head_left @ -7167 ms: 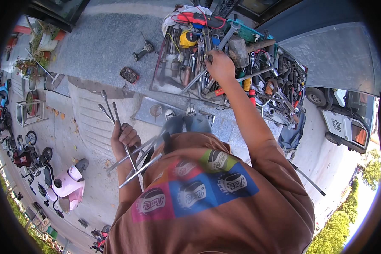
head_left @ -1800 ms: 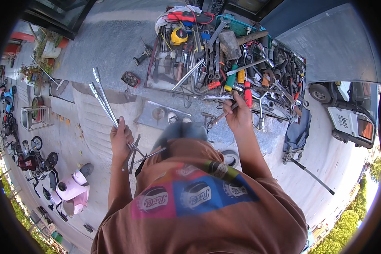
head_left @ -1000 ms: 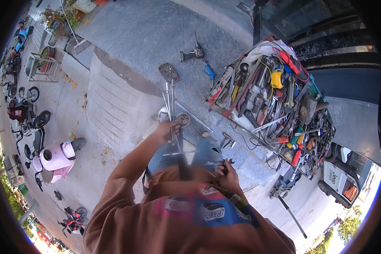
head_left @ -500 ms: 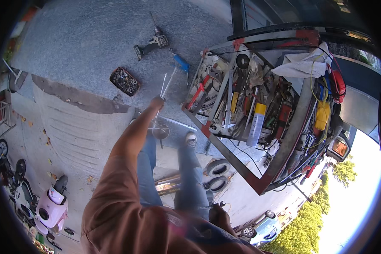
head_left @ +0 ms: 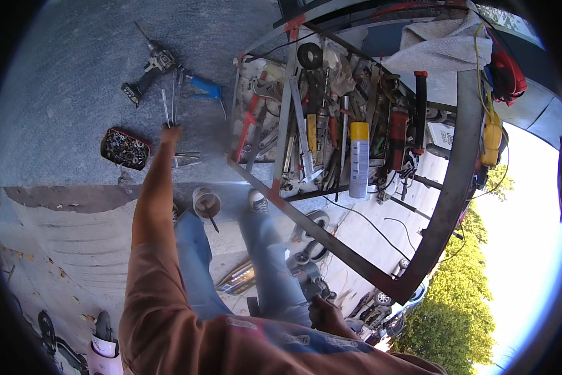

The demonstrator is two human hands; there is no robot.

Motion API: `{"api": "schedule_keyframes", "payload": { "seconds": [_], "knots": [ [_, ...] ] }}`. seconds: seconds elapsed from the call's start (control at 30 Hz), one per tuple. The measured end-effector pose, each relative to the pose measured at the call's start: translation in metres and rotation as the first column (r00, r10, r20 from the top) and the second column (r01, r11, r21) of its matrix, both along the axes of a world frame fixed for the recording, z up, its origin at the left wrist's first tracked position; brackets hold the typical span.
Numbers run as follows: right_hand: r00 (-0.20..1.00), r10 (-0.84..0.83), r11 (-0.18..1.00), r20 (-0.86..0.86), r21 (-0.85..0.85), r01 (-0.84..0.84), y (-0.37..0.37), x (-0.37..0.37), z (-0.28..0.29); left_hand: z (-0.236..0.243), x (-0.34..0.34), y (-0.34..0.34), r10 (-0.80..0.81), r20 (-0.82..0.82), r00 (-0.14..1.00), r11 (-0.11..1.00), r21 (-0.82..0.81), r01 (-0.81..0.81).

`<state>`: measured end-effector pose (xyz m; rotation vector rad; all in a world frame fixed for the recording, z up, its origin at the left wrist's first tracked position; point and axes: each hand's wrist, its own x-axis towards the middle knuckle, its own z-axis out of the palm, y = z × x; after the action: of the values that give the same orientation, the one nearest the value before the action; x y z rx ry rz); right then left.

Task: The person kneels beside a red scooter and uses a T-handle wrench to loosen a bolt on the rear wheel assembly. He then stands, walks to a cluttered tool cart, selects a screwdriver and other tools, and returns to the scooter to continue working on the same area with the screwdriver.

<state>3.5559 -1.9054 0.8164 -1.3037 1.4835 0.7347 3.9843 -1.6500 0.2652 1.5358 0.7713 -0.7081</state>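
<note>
Stretched out over the grey stone slab [head_left: 81, 81], my left hand [head_left: 171, 132] is closed around slim silver metal rods [head_left: 166, 107] that point away from me. Their exact kind does not show. Just below this hand are thin forked metal pieces [head_left: 186, 160]; whether they belong to the held rods I cannot tell. To its left sits a dark tray of nuts and small hardware [head_left: 125, 149]. A cordless drill [head_left: 156, 67] and a blue-handled air blow gun [head_left: 204, 87] lie farther off. Low beside my body, my right hand [head_left: 329, 317] is curled; what it holds is hidden.
A metal-framed tool cart [head_left: 349, 250] fills the right, with wrenches, a yellow-capped spray can [head_left: 359, 159] and a grey cloth [head_left: 440, 44]. A round container [head_left: 206, 203] stands by my feet. Tyres [head_left: 317, 225] lie on the ground, with a pink scooter [head_left: 103, 353] lower left.
My view has shifted, so the slab and cart appear farther left. My left hand has reached farther over the slab with the rods, nearer the drill. My right hand stays low beside my body.
</note>
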Motion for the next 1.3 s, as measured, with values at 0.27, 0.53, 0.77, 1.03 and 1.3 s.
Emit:
{"api": "schedule_keyframes", "payload": {
  "seconds": [0.27, 0.53, 0.77, 1.03, 1.3],
  "knots": [
    [0.781, -0.624, 0.779, 0.010, 0.084, 0.621, 0.023, 0.044, 0.011, 0.017, 0.012, 0.033, 0.085, 0.250, 0.965, 0.956, 0.252, -0.149],
    [0.828, -0.560, 0.825, 0.021, 0.103, 0.555, 0.047, 0.056, 0.029, 0.172, -0.103, 0.011, 0.310, -0.015, 0.951, 0.827, -0.489, -0.277],
    [0.971, 0.057, 0.998, 0.232, -0.031, -0.051, 0.079, 0.111, 0.078, 0.418, -0.222, 0.011, -0.355, 0.061, 0.933, 0.547, -0.796, 0.260],
    [0.827, -0.316, 0.949, 0.465, 0.156, 0.275, 0.098, 0.134, 0.153, 0.605, -0.208, 0.039, -0.440, 0.250, 0.863, 0.432, -0.783, 0.447],
    [0.685, -0.498, 0.859, 0.532, 0.408, 0.309, 0.055, 0.116, 0.200, 0.694, -0.197, 0.007, -0.182, 0.198, 0.963, 0.620, -0.737, 0.269]
  ]
}}
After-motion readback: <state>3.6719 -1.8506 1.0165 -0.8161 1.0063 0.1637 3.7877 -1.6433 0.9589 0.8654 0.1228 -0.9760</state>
